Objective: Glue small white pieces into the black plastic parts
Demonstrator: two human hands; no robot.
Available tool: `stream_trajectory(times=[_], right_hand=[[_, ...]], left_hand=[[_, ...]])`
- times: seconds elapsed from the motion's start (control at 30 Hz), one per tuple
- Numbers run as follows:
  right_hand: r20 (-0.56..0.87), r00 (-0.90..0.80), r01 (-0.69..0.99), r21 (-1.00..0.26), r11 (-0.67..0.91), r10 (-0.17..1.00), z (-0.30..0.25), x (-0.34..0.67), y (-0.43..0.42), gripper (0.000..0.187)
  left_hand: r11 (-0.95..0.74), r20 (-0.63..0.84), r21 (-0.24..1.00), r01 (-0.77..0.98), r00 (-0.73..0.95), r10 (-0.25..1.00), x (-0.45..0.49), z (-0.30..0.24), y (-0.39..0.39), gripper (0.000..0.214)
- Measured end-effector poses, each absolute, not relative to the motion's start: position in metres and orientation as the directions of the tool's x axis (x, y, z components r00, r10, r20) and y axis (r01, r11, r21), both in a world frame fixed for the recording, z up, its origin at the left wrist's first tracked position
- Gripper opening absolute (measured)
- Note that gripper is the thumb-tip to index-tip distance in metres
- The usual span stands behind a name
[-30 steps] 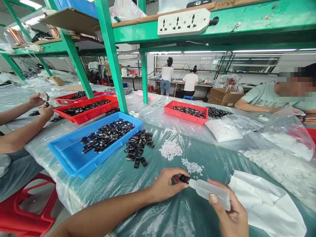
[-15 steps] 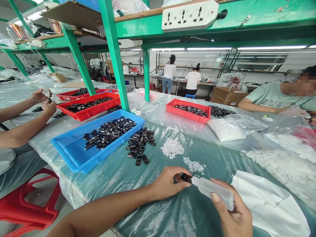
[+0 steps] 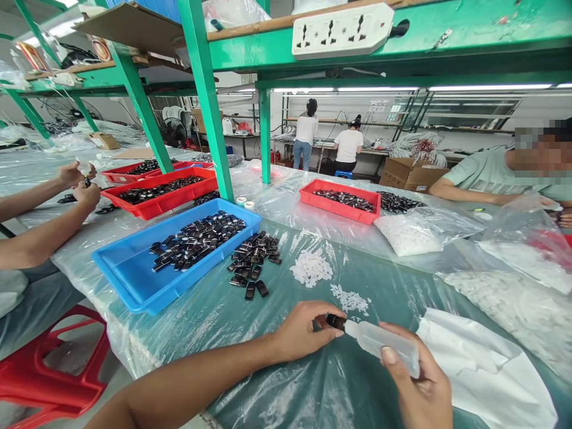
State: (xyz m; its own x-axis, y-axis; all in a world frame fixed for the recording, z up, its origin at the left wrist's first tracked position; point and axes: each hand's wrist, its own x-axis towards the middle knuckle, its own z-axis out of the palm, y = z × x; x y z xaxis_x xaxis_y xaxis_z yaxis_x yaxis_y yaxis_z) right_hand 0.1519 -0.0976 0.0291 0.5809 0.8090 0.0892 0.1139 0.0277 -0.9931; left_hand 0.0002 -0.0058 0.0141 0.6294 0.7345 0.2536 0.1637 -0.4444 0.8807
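Near the worktop (image 3: 375, 265)'s front edge, bottle (image 3: 379, 344) meets black part (image 3: 335, 322)

Left hand (image 3: 308, 332) pinches the part; right hand (image 3: 422, 375) grips the bottle. Plastic film (image 3: 223, 322) runs to the blue tray (image 3: 129, 274) by the left edge; a green shelf (image 3: 473, 50) spans above.

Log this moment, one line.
left hand: holds black piece; right hand: holds translucent bottle; bottle tip: at black piece; blue tray: black pieces

Sm. blk piece (image 3: 335, 322) – translucent btl. (image 3: 370, 342) aslant just R of it, nozzle (image 3: 351, 329) at piece's end.
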Motion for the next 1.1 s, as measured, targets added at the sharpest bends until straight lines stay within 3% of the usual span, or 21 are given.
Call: stream_trajectory(times=[0.3, 0.63, 0.9, 1.1], right_hand=[[0.033, 0.555, 0.007, -0.999, 0.035, 0.831, 0.014, 0.167, -0.093, 0.044], [-0.185, 0.397, -0.522, -0.851, 0.055, 0.899, 0.006, 0.175, -0.08, 0.039], [-0.219, 0.427, -0.548, -0.834, 0.059, 0.877, 0.015, 0.169, -0.079, 0.036], [-0.237, 0.413, -0.569, -0.821, 0.046, 0.879, 0.017, 0.167, -0.078, 0.034]], left_hand=[[-0.445, 0.266, 0.882, 0.154, 0.618, 0.74, 0.001, 0.011, -0.006, 0.02], [-0.373, 0.188, 0.908, 0.191, 0.609, 0.77, 0.0, 0.004, -0.006, 0.023], [-0.242, 0.163, 0.97, 0.036, 0.643, 0.748, 0.004, 0.003, -0.003, 0.026], [-0.17, 0.086, 0.983, 0.069, 0.644, 0.76, 0.004, 0.0, -0.003, 0.025]])
